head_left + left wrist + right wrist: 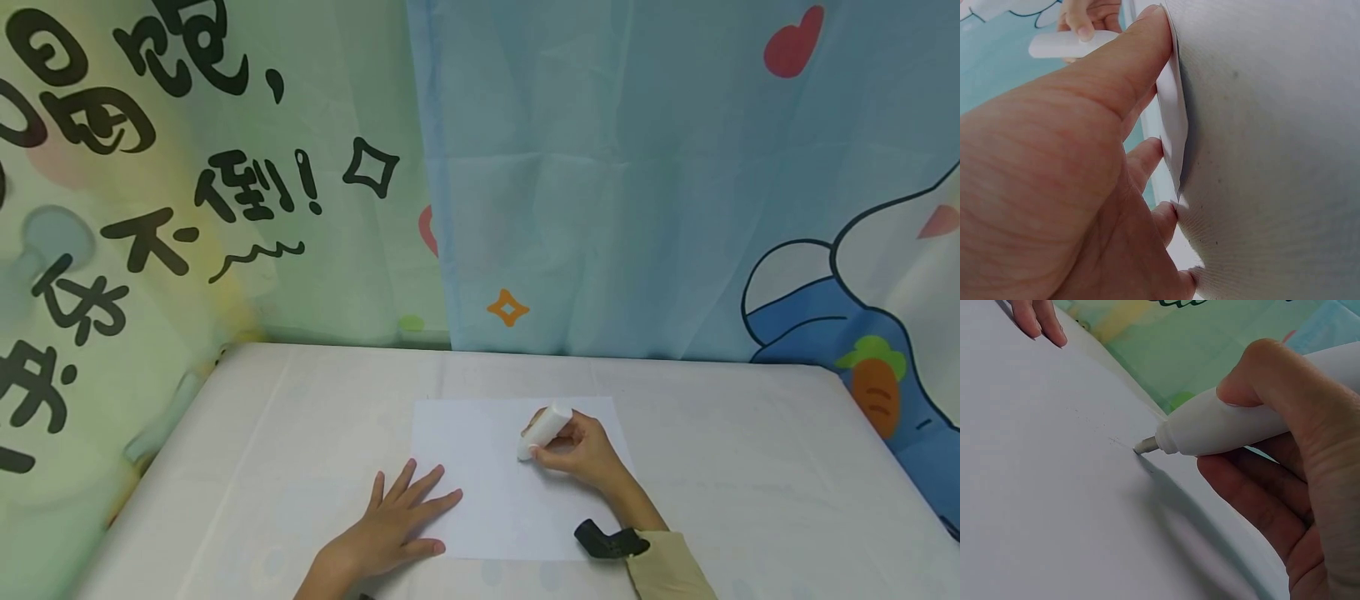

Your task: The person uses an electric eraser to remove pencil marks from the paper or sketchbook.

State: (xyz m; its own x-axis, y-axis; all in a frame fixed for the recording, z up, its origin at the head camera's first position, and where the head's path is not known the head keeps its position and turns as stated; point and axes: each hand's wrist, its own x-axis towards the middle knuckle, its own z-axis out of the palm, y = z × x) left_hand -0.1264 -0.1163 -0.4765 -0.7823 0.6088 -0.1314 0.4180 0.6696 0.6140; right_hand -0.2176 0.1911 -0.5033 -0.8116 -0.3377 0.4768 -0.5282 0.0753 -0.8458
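- Right hand (581, 450): grip clenched round white eraser pen (543, 431), tip touching paper sheet (495, 500).
- Left hand (390, 529): grip released, fingers flat, pressing sheet's near-left corner onto worktop (750, 467).

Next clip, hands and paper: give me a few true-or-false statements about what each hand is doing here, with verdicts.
1. The right hand grips a white pen-shaped tool. True.
2. The tool's tip hangs well clear of the paper. False: it touches the sheet.
3. The left hand lies flat on the paper, fingers spread. True.
4. The left hand holds a pencil. False: it holds nothing.
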